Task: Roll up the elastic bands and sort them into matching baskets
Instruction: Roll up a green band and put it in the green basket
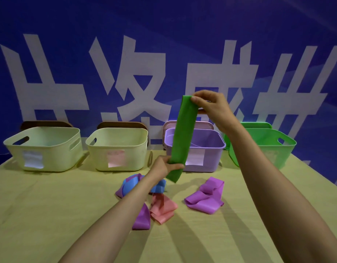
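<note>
A green elastic band (181, 135) hangs stretched upright above the table, in front of the purple basket (211, 147). My right hand (211, 105) pinches its top end, and my left hand (163, 166) grips it near the bottom end. Loose bands lie on the table below: a blue band (159, 186), a pink band (162, 207), a purple band (205, 198) to the right, and more purple bands (142, 219) partly under my left forearm. A green basket (277, 147) stands at the far right.
Two cream baskets (44, 149) (118, 149) with paper labels stand left of the purple one, all in a row at the table's far edge. A blue banner with white characters hangs behind them. The table (50, 215) has a light wood top.
</note>
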`<state>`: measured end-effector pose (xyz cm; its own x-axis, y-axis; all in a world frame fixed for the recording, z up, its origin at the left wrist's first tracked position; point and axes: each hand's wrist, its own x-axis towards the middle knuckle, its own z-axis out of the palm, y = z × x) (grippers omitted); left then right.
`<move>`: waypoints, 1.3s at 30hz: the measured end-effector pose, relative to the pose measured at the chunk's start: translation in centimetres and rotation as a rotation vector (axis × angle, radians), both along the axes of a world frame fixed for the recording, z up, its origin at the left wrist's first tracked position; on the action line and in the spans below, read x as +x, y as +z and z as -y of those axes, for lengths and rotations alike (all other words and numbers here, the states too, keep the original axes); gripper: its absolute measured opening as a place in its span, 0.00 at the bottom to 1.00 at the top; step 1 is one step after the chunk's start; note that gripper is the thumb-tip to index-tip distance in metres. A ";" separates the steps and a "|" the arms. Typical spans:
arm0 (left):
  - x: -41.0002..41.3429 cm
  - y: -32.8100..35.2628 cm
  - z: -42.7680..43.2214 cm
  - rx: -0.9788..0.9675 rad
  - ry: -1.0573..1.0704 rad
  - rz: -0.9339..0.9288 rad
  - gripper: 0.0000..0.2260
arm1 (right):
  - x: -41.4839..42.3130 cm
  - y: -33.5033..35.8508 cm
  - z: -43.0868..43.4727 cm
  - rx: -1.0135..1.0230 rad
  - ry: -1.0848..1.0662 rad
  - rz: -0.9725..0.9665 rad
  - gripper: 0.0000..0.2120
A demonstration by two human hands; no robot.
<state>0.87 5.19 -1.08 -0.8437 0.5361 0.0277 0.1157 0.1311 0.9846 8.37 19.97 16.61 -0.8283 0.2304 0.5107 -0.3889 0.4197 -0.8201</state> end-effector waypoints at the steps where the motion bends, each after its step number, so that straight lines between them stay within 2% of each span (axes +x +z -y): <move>1: -0.1 -0.3 0.2 -0.025 -0.008 -0.015 0.14 | 0.0 -0.2 0.0 -0.002 0.006 0.010 0.05; 4: 0.4 0.2 0.6 -0.007 -0.068 -0.031 0.15 | 0.2 -0.5 0.6 0.020 0.038 0.031 0.05; 9: 3.2 3.9 1.7 0.232 -0.045 -0.061 0.09 | 2.1 -0.6 1.9 0.145 0.068 0.079 0.06; 13: 6.6 6.3 4.3 0.213 -0.125 -0.113 0.07 | 4.2 0.1 2.6 0.109 0.091 0.042 0.04; 17: 9.5 6.8 6.2 0.186 -0.194 -0.065 0.08 | 5.2 -0.1 3.2 0.066 0.129 0.072 0.04; 21: 10.2 3.9 6.9 0.130 -0.179 0.071 0.07 | 4.5 -3.5 3.6 0.011 0.166 0.187 0.04; 26: 9.9 -3.8 6.6 -0.042 -0.095 0.206 0.06 | 3.4 -11.7 3.8 -0.028 0.163 0.374 0.04; 28: 9.9 -6.3 6.4 -0.088 -0.041 0.226 0.08 | 3.3 -14.4 3.7 -0.018 0.146 0.419 0.03; 33: 9.3 -8.3 5.8 -0.163 0.072 0.074 0.12 | 3.4 -17.0 3.6 0.008 0.059 0.375 0.07; 37: 9.6 -6.0 5.9 -0.328 0.028 -0.124 0.18 | 4.7 -16.4 4.2 0.069 0.066 0.290 0.04; 39: 9.8 -4.1 6.1 -0.392 0.121 -0.268 0.22 | 5.7 -16.1 4.7 0.072 0.077 0.251 0.04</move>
